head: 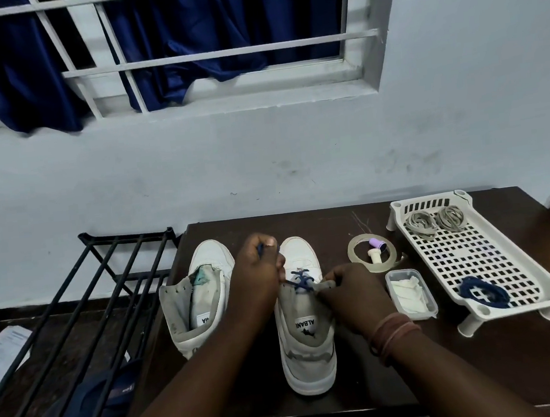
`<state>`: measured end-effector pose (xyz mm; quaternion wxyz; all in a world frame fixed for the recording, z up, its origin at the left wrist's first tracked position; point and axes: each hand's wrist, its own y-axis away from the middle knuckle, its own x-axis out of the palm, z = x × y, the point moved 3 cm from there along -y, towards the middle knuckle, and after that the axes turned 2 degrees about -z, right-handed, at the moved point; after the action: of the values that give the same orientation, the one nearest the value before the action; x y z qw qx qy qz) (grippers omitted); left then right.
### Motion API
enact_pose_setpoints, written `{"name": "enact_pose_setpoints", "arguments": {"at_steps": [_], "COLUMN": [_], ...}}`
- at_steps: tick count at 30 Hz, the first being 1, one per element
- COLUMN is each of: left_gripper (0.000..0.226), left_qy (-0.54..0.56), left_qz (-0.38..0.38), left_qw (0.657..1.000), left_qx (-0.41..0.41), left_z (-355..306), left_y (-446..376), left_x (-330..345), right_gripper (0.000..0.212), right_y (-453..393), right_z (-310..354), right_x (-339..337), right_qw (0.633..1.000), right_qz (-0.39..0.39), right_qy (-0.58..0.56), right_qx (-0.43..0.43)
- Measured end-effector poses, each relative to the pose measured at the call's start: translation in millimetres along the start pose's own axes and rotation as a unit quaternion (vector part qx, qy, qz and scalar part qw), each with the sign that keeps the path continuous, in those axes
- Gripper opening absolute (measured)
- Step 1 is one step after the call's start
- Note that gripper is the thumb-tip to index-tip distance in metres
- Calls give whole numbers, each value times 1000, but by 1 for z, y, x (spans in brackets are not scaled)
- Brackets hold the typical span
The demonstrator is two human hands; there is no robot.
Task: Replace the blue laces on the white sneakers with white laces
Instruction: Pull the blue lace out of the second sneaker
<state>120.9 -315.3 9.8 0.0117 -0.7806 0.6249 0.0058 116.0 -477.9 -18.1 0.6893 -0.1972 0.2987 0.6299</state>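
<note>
Two white sneakers stand on the dark table, toes pointing away from me. The left sneaker has no lace. The right sneaker still carries a blue lace through its lowest eyelets. My left hand pinches one end of that blue lace, pulled up above the toe. My right hand grips the right eyelet flap of the same sneaker. Two coiled white laces lie at the far end of a white perforated tray, and a coiled blue lace lies at its near end.
A tape ring with a small purple-capped item inside lies right of the sneakers. A clear plastic box with white cloth sits beside the tray. A black metal rack stands left of the table, under a barred window with a blue curtain.
</note>
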Motion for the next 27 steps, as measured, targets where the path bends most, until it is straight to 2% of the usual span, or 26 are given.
{"name": "enact_pose_setpoints", "arguments": {"at_steps": [2,4,6,8,10,11,12,14,17,21,24,27], "left_gripper": [18,16,23,36,40,37,30,16,16,13,41,22], "left_qy": [-98,-210,-354,-514,-597,-609,-604,-563,-479,-399,-373,-400], "left_qz": [-38,-52,-24,24,56,59,48,0,-58,-54,-21,-62], "left_qw": [993,967,914,831,772,761,761,791,863,909,919,892], "left_qx": [56,131,196,211,210,218,230,238,151,112,123,200], "left_z": [-1,-3,-1,6,14,16,16,13,9,8,13,12], "left_y": [0,0,-1,-2,0,2,4,6,-2,-10,-6,1], "left_x": [-5,-8,-7,-4,-4,-4,-3,-1,-7,-18,-12,-4], "right_gripper": [11,10,10,10,9,10,10,11,11,7,33,33], "right_y": [0,0,0,0,1,1,1,0,0,4,8,11], "right_z": [-1,-2,-1,-1,0,0,-1,-1,-2,4,15,23], "right_x": [1,1,1,1,0,0,0,0,0,0,10,17], "right_qw": [1000,1000,1000,1000,1000,1000,1000,1000,1000,999,994,982], "right_qz": [1,2,1,-1,0,1,2,2,5,0,17,23], "right_qy": [-7,-11,-7,-7,-2,0,-1,-2,-11,-20,40,122], "right_qx": [2,1,0,-5,-9,-8,-8,-7,-2,-27,-97,-145]}}
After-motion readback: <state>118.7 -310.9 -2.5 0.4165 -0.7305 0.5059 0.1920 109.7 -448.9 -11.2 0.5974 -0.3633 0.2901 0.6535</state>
